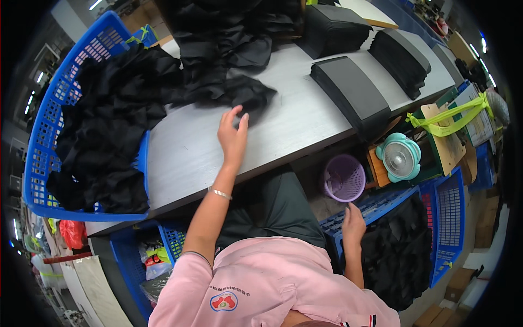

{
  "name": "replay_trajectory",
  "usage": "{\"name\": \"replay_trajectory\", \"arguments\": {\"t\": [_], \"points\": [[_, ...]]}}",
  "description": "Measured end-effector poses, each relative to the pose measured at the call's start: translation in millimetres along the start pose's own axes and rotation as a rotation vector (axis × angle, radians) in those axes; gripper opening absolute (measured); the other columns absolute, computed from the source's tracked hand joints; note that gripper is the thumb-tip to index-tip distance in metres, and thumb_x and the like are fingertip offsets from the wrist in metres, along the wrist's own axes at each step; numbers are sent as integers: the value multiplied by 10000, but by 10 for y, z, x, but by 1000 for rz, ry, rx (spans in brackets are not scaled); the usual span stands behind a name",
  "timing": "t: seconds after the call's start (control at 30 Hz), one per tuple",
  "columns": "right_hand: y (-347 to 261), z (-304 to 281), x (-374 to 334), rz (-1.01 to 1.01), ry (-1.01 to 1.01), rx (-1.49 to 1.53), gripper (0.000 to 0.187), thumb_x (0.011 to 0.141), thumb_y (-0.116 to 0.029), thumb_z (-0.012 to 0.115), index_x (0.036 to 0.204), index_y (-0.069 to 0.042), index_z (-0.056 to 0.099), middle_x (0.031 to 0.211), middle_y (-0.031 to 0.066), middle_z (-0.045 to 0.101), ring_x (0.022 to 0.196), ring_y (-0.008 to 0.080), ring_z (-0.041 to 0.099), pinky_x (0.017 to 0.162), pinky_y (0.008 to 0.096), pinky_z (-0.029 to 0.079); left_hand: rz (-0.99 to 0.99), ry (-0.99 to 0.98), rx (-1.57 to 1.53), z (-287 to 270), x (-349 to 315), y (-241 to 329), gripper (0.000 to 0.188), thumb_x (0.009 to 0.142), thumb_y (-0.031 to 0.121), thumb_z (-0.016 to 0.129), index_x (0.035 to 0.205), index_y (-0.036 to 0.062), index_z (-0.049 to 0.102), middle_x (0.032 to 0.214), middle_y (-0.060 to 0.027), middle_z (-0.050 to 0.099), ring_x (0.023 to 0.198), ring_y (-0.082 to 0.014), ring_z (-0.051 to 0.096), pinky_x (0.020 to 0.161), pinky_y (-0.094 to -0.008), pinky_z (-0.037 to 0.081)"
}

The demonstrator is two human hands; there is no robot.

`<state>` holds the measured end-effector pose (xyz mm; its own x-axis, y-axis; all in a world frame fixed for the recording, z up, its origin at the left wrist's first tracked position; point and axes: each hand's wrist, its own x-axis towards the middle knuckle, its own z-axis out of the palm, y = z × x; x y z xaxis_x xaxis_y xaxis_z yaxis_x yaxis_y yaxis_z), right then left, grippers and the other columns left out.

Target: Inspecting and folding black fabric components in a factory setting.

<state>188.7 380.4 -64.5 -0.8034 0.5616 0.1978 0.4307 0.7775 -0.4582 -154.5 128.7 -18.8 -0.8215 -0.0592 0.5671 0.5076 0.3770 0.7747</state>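
My left hand (233,133) is over the grey table, thumb and fingers apart, holding nothing. Just beyond its fingertips lies the edge of a black cloth piece (245,91), slightly blurred, at the front of a heap of black fabric (223,41). My right hand (354,224) hangs low on the right, beside the rim of a blue plastic basket (376,210) full of black cloth (400,248). Its fingers look loosely stretched and nothing shows in them. Whether it touches the rim, I cannot tell.
A large blue basket (46,147) heaped with black cloth (109,136) rests on the table's left. Stacks of black pieces (354,90) stand on the right of the grey table (185,158). Beyond the front edge are a purple bin (357,185) and a turquoise fan (400,156).
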Motion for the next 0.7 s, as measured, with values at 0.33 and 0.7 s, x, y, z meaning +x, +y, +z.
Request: {"name": "replay_trajectory", "arguments": {"t": [0.33,0.7], "points": [[-2454,339,728,-707,259,374,368,834,-71,743,1190,-51,651,1033,127,664,733,279,647,628,351,510,42,-32,-160,-905,-784,931,380,817,-123,638,1163,28,599,994,-108,641,859,-202,639,791,-310,527],[-2565,465,577,-132,-16,884,331,914,23,634,1228,31,530,1140,175,579,905,225,653,771,322,522,-157,107,-147,-1151,-862,1005,189,837,-39,728,1010,35,738,905,-74,669,801,-166,643,693,-258,494]]}}
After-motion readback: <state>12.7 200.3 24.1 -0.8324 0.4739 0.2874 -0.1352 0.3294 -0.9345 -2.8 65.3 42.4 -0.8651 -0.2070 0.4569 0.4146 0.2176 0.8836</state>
